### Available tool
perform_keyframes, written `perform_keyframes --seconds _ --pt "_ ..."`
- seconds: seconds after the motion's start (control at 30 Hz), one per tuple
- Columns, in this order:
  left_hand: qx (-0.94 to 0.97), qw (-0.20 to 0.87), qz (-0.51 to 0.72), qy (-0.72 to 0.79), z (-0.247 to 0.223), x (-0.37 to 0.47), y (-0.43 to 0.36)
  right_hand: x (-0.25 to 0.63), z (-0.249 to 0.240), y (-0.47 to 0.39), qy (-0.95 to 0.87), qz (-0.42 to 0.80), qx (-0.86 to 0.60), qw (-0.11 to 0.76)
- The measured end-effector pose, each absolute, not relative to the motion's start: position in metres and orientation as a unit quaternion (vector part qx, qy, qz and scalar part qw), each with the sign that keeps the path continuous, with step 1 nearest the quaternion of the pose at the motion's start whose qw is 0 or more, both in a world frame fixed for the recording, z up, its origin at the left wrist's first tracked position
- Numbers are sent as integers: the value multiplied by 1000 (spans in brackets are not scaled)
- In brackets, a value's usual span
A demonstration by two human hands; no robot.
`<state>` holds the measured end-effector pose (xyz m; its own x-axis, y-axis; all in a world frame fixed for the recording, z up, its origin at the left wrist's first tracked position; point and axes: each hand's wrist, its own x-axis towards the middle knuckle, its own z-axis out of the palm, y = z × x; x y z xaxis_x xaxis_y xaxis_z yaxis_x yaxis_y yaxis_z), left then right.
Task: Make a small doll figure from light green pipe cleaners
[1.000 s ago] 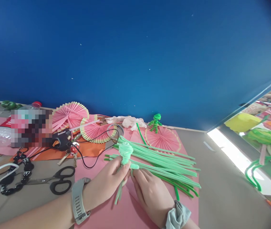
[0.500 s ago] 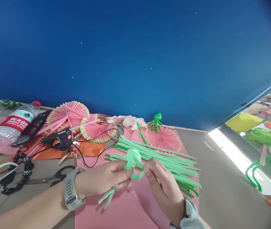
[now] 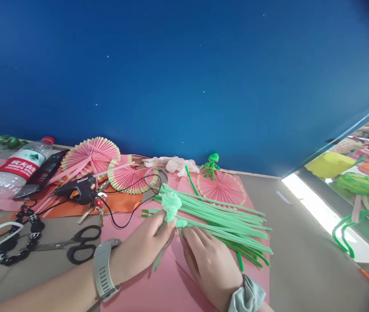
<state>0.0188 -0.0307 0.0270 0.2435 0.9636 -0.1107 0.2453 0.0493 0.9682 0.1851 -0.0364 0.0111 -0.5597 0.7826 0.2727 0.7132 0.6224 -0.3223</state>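
A light green pipe-cleaner figure [image 3: 171, 203] with a round coiled head is pinched in my left hand [image 3: 145, 242], its head standing above the thumb. Its lower strands hang blurred beneath that hand. My right hand [image 3: 208, 262] is closed at the figure's right side, fingertips pinching the short bent arm there; the exact grip is partly hidden. Behind both hands lies a bundle of loose green pipe cleaners [image 3: 223, 216] on pink paper [image 3: 158, 290]. Farther back, a darker green pipe-cleaner figure [image 3: 211, 166] stands upright near the blue wall, by a pink paper fan [image 3: 221, 189].
Black-handled scissors [image 3: 82, 245], a beaded bracelet [image 3: 35, 234], keys [image 3: 101, 203] and a black glue gun [image 3: 79, 189] lie on the left. A plastic bottle [image 3: 18, 167] lies farther left. More pleated fans [image 3: 90, 158] rest against the blue wall [image 3: 184, 86].
My right hand has moved left and closer to my left hand. The figure has shifted slightly left and up, and its right arm now looks shorter. The scissors' handles have come into view.
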Motion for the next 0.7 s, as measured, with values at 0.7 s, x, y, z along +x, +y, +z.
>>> perform_keyframes --seconds 0.7 --pt "594 509 345 519 24 21 -31 182 3 -39 -845 194 -437 238"
